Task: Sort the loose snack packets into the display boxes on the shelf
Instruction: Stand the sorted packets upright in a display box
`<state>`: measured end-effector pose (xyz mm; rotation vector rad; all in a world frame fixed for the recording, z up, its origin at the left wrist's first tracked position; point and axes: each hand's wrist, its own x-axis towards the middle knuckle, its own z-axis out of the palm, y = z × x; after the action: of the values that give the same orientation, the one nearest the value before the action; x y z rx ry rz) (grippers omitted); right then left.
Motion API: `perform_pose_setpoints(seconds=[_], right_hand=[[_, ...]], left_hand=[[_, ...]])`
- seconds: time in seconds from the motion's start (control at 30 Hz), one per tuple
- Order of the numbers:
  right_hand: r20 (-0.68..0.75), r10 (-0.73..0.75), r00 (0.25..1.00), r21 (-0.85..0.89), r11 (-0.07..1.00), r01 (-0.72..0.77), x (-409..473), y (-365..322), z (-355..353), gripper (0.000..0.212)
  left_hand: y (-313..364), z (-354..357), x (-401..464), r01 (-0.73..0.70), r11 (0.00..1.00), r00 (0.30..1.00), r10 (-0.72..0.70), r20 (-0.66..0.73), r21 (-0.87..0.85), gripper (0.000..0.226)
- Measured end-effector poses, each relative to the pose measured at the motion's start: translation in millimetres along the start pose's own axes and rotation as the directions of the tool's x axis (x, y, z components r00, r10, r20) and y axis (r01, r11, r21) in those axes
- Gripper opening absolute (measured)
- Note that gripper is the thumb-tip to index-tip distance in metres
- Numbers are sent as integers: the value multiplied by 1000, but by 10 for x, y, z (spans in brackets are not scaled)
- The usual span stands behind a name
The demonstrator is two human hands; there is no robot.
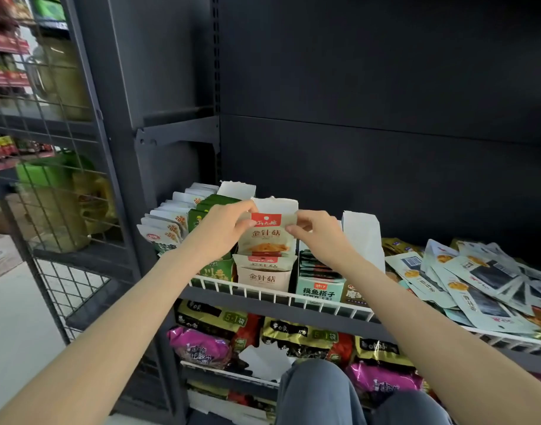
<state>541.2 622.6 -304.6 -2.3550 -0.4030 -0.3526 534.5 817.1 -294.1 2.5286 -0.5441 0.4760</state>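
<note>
From the head view, I am looking down at a dark metal shelf [324, 314] with a white wire rail along its front edge. My left hand [223, 231] is pinching the top left corner of a beige snack packet [267, 237] with a red label, and my right hand [316, 233] is pinching its top right corner, so both hands are holding it upright between them. The packet is standing over the beige display box [263, 276], its lower edge sitting behind another packet of the same kind already in that box. To the left, a green display box [212, 273] and a row of white packets [168, 225] are standing just beside it. To the right, a teal display box [320, 288] is holding dark packets, partly hidden by my right forearm. Further right, a loose pile of packets [478, 283] is lying flat on the shelf, overlapping one another. Below, I am seeing bagged snacks [211, 320] on the lower shelf and my knee [316, 391].
</note>
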Motion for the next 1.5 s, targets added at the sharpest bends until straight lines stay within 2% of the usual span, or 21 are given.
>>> perform_pose_setpoints(seconds=[0.2,0.3,0.4,0.53,0.67,0.77,0.87,1.0,1.07,1.13,1.2,1.27,1.3,1.4,1.5], right_hand=[[225,50,973,-112,993,-25,-2,138,16,31],[270,53,961,-141,990,-15,-12,158,-30,24],[279,38,960,-67,998,-20,-67,136,-131,21],[194,42,980,54,997,-54,-218,208,-382,24],[-3,137,991,77,988,-137,-399,511,-718,23],[-161,244,956,47,970,-240,-566,894,-936,21],[-236,342,910,-46,931,-362,-746,1325,-1140,25],[-164,482,861,-241,827,-509,-908,1879,-1352,50],[-102,551,828,-283,782,-555,-949,2107,-1424,56],[-41,587,809,-338,753,-564,-969,2276,-1479,52],[-7,568,823,-400,753,-523,-974,2388,-1523,47],[-1,549,836,-429,755,-496,-977,2462,-1555,46],[1,544,839,-440,754,-488,-979,2497,-1565,46],[-6,536,844,-439,757,-484,-985,2586,-1579,45],[-5,532,847,-418,768,-485,-976,2625,-1590,43]], left_hand=[[-73,85,49,54,998,976,-59,211,29,18],[0,77,38,45,998,968,-55,244,46,17],[96,79,20,43,999,973,-40,227,-5,14],[339,140,57,7,998,984,4,177,-58,9],[775,436,207,-53,990,990,69,125,-130,11],[1203,788,352,-118,969,984,144,107,-215,16],[1667,1187,527,-149,941,961,210,179,-303,23],[2118,1797,708,-137,974,918,193,346,-179,29],[2230,2072,767,-155,980,876,194,442,-122,29],[2274,2298,834,-174,981,810,194,553,-90,36],[2258,2459,907,-185,982,743,169,647,-44,53],[2215,2576,958,-248,968,716,156,680,38,71],[2202,2604,967,-287,955,720,166,674,72,73],[2231,2614,942,-440,891,715,274,643,110,48],[2324,2516,921,-645,734,697,451,557,214,18]])
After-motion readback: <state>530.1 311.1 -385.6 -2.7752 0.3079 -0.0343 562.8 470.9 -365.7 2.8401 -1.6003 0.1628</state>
